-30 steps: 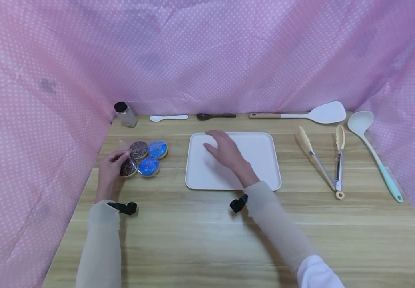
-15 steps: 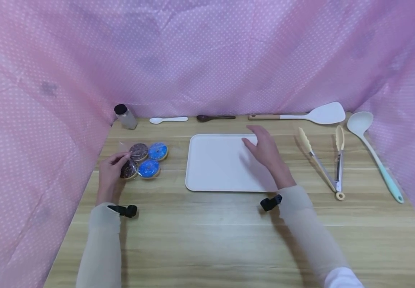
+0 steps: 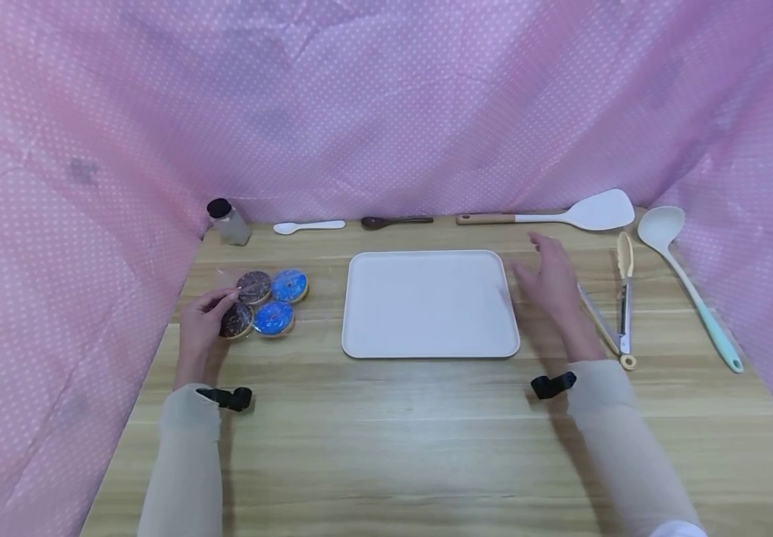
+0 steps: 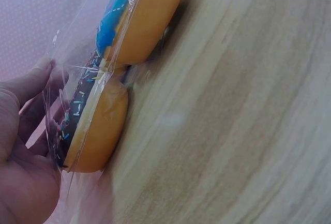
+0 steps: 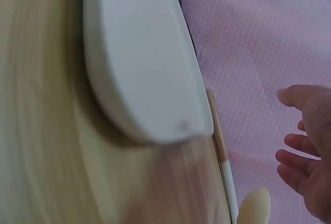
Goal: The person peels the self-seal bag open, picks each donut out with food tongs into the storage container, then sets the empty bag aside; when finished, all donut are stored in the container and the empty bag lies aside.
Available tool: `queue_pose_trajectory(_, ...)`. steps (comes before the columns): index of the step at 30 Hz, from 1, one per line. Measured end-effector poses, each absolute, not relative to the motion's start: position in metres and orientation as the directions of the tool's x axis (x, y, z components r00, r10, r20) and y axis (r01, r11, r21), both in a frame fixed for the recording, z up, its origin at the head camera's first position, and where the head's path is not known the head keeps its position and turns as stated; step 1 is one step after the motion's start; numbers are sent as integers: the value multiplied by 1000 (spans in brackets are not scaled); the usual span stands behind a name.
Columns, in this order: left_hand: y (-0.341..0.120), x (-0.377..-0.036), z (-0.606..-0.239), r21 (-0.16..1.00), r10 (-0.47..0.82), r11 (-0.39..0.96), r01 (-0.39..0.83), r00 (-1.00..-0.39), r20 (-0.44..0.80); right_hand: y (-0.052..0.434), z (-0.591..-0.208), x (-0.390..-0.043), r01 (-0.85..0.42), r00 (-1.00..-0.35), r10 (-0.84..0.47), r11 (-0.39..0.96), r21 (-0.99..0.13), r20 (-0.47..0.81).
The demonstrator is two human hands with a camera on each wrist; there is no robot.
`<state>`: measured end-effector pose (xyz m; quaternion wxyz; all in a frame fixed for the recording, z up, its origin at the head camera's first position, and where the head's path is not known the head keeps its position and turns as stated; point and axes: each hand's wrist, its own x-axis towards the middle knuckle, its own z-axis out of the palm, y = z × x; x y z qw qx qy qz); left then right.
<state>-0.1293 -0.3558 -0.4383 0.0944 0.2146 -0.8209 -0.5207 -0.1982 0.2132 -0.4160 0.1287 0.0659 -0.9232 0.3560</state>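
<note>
While the left hand [image 3: 203, 319] pinches the clear wrapper at its near-left edge, the pack of four doughnuts [image 3: 262, 303] lies flat on the bench [image 3: 386, 440], left of the white tray [image 3: 429, 303] and apart from it. Two doughnuts carry blue icing, two carry dark icing with sprinkles. In the left wrist view the film [image 4: 77, 69] is thin, glossy and crinkled, stretched over the iced tops, with thumb and fingertips [image 4: 31, 76] closed on it.

Handling, judged: light pack; soft rings that would dent under a squeeze; slippery film, loose at the margin. Best hold looks to be the free wrapper edge, or a flat support under the whole pack, not a grip across the icing.

Right hand [image 3: 550, 283]: spread and relaxed, holding nothing, hovering between the tray's right rim and the yellow-tipped tongs [image 3: 617, 298]; whether it touches the tongs cannot be told.

Writing: no brand, label or print readable on the wrapper or elsewhere.

Further out, along the back of the bench: small black-capped bottle [image 3: 228, 221], white spoon [image 3: 308, 226], dark spoon [image 3: 396, 221], white spatula with wooden handle [image 3: 554, 215]. Far right: pale ladle with mint handle [image 3: 684, 280]. Pink dotted cloth [image 3: 386, 104] encloses three sides.
</note>
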Motion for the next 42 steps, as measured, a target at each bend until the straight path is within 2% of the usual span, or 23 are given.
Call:
queue_pose_trajectory(7,-354,-129,-440,950,-461,221,-223,-882,-100,253,-421,-188,-90,-977,55,765,-637,205)
queue_pose_trajectory(9,-354,-129,-440,943,-461,243,-228,-882,-94,264,-422,-183,-48,-979,86,787,-615,187)
queue_pose_trajectory(14,-357,-129,-441,882,-448,405,-242,-893,-40,287,-425,-174,95,-973,192,835,-542,125)
queue_pose_trajectory(20,-359,-130,-442,903,-457,354,-244,-887,-61,303,-426,-161,236,-964,268,834,-499,-9)
queue_pose_trajectory(28,-358,-132,-444,924,-479,303,-233,-876,-64,310,-427,-150,269,-962,252,824,-498,-104)
queue_pose_trajectory(32,-358,-132,-444,941,-477,246,-231,-874,-90,312,-430,-151,270,-962,248,826,-495,-110)
queue_pose_trajectory(39,-356,-132,-441,937,-475,251,-244,-874,-101,311,-432,-152,269,-962,254,812,-518,-103)
queue_pose_trajectory(42,-355,-133,-441,959,-476,173,-225,-871,-119,304,-429,-154,253,-965,246,796,-549,-89)
